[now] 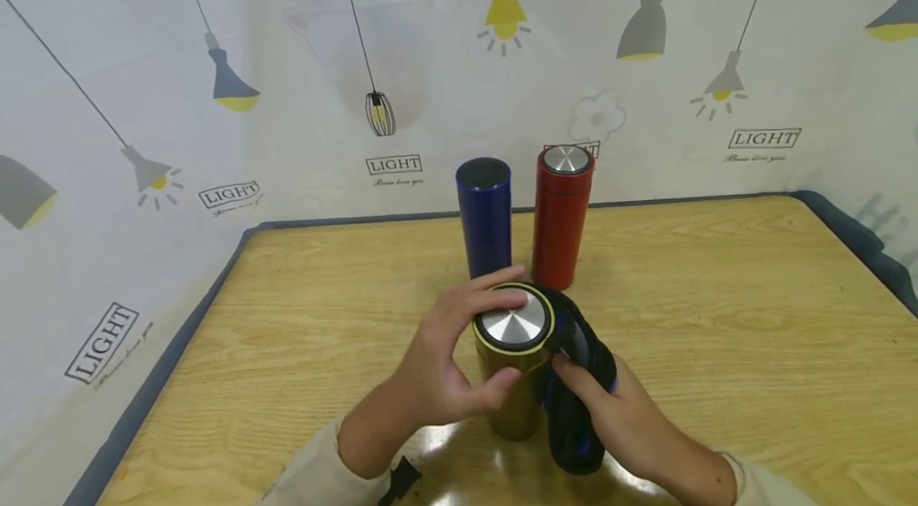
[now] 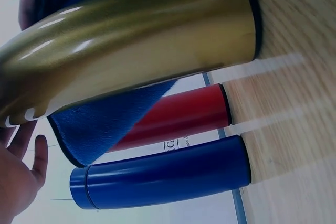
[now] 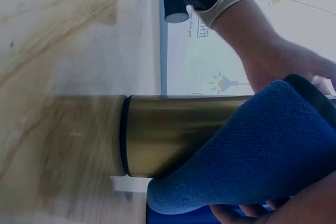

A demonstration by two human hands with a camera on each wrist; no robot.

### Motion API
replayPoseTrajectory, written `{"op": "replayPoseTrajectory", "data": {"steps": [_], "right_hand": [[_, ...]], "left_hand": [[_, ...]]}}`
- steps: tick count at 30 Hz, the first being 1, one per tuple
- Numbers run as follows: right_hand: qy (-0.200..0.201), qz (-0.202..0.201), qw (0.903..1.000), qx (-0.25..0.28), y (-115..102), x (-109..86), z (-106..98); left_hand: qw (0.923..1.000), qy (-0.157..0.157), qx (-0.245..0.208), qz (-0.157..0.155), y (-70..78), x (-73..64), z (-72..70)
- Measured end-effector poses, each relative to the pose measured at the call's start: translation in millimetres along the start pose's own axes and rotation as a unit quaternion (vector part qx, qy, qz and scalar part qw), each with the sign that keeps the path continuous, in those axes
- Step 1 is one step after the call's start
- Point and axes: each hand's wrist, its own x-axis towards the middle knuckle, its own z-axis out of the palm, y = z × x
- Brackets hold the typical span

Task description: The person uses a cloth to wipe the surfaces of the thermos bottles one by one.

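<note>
A gold thermos flask (image 1: 515,414) with a silver-topped lid (image 1: 512,327) stands upright on the table in front of me. My left hand (image 1: 446,358) holds it around the top, fingers over the lid's rim and thumb at the near side. On the flask's right, my right hand (image 1: 634,422) grips a folded cloth (image 3: 257,145), blue and fuzzy with a dark edge. That cloth lies against the flask's upper side, and in the left wrist view part of it shows behind the flask. Some right-hand fingers are hidden by the cloth.
Behind the gold flask stand a blue flask (image 1: 488,223) and, to its right, a red flask (image 1: 562,231). The wooden table (image 1: 308,307) meets a lamp-printed sheet (image 1: 301,131) at the back and sides. A dark device (image 3: 197,1) sits at the left wrist.
</note>
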Motion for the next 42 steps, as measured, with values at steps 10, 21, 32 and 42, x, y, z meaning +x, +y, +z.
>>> {"op": "replayPoseTrajectory", "data": {"steps": [10,21,32,42], "right_hand": [[0.002,-0.114,0.9887,0.098,1.5,-7.3,-3.7],[-0.004,-0.060,0.9972,0.046,1.3,-1.9,-0.2],[0.013,-0.030,0.9986,0.041,1.0,-1.0,1.9],[0.027,-0.084,0.9944,0.059,-0.5,-8.5,1.6]], "left_hand": [[0.9997,0.015,-0.008,0.018,-2.6,0.8,-0.3],[0.9997,0.010,-0.019,-0.011,0.3,1.2,0.7],[0.9992,-0.001,-0.032,-0.025,1.1,2.4,0.2],[0.9989,-0.009,-0.036,-0.027,1.4,2.2,0.5]]}}
